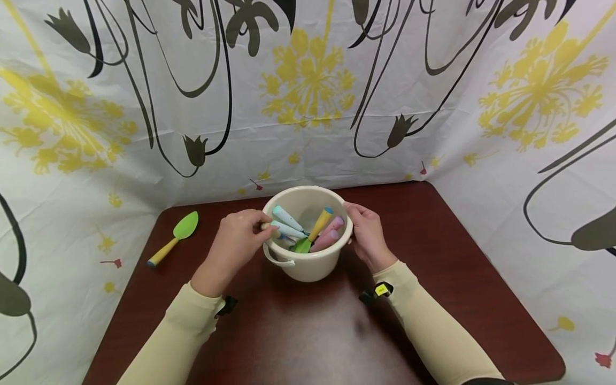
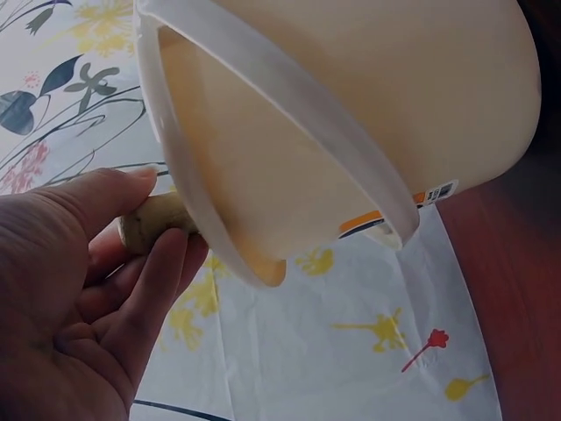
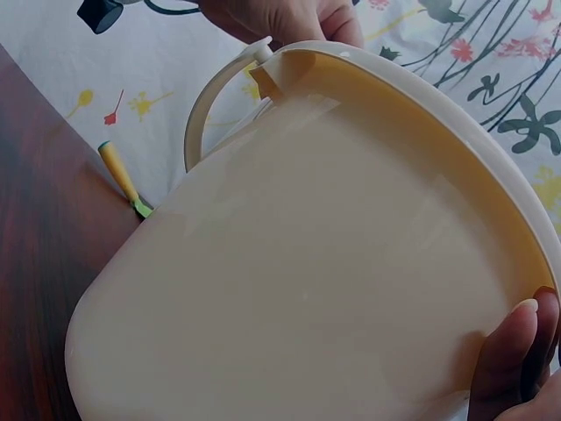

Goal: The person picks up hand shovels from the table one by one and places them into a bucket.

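Observation:
A cream bucket (image 1: 308, 267) stands on the table with several small tools in it. Over its left rim, my left hand (image 1: 237, 238) pinches the beige handle end (image 2: 158, 221) of a tool whose other end is hidden by the bucket. The right hand (image 1: 368, 232) grips the bucket's right rim, thumb outside the wall in the right wrist view. Inside lie light blue handles (image 1: 286, 216), pink handles (image 1: 326, 240) and a yellow-handled tool (image 1: 320, 223) with a green blade. The bucket's bail (image 1: 276, 259) hangs down at the front left.
A green trowel (image 1: 185, 226) with a yellow handle lies on the dark red table (image 1: 418, 230) to the left of the bucket. Behind and at both sides hangs a white patterned cloth (image 1: 308, 155), close against the table's edges.

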